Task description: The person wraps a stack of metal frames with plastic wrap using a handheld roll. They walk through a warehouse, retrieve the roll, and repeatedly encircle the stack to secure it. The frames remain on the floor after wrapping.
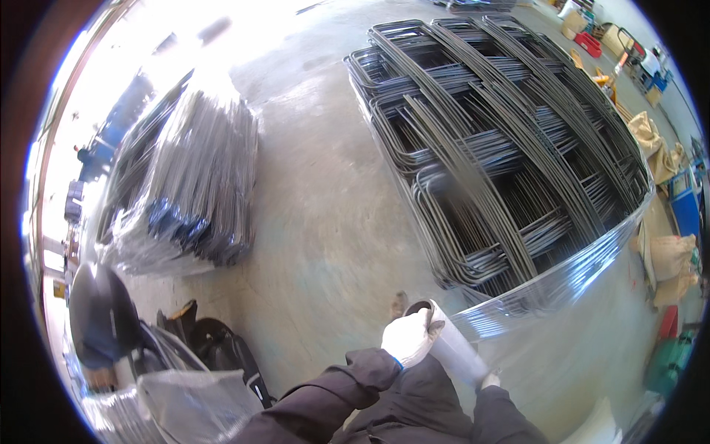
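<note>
A roll of clear stretch film (460, 351) is held at a slant in front of my body. My left hand (409, 340), in a white glove, is closed around its upper end, next to the open dark core. My right hand (490, 380), also gloved in white, grips the lower end; most of it is hidden behind the roll and sleeve. From the roll, film (510, 311) stretches to the near side of a big stack of bent dark metal tube frames (510, 148). Film also covers the lower sides of the stack.
On the left stands another film-wrapped bundle of metal pieces (196, 170). A black seat-like object (103, 314) and black parts (222, 344) are at lower left. Sacks (651, 137), a red bin (589, 44) and a green machine (669, 364) line the right side. Concrete floor (318, 207) lies between the stacks.
</note>
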Demonstrator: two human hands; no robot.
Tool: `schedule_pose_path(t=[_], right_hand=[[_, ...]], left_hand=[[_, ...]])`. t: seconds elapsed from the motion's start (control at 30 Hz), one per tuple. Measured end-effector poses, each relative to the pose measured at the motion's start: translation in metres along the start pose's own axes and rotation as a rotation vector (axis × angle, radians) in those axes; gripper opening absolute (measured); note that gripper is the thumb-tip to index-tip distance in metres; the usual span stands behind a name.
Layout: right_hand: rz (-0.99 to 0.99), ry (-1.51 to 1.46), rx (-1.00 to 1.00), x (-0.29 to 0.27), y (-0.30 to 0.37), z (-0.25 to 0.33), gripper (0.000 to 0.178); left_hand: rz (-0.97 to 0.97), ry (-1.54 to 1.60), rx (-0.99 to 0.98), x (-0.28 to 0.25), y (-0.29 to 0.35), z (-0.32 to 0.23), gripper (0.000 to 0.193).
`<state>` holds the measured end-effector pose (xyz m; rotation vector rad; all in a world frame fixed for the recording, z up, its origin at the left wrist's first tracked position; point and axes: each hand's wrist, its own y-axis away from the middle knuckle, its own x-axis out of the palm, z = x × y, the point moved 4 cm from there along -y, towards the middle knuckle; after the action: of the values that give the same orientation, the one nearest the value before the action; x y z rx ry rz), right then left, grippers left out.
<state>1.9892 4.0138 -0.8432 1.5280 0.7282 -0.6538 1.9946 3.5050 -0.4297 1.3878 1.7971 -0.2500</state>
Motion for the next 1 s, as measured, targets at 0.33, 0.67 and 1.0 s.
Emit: schedule_pose_path(t=[0.33, 0.67, 1.0], right_hand=[[0.001, -0.593, 0.307, 0.043, 0.050, 0.198, 0.061], [0.063, -0.898, 0.683, 0.067, 0.143, 0.454, 0.094], [-0.001, -1.280, 1.014, 0.040, 0.157, 0.755, 0.096]], left_hand=[[0.226, 0.008, 0.290, -0.141, -0.133, 0.095, 0.038], [0.391, -0.174, 0.305, -0.286, -0.236, 0.201, 0.040], [0.488, -0.151, 0.623, -0.456, -0.398, 0.299, 0.033]])
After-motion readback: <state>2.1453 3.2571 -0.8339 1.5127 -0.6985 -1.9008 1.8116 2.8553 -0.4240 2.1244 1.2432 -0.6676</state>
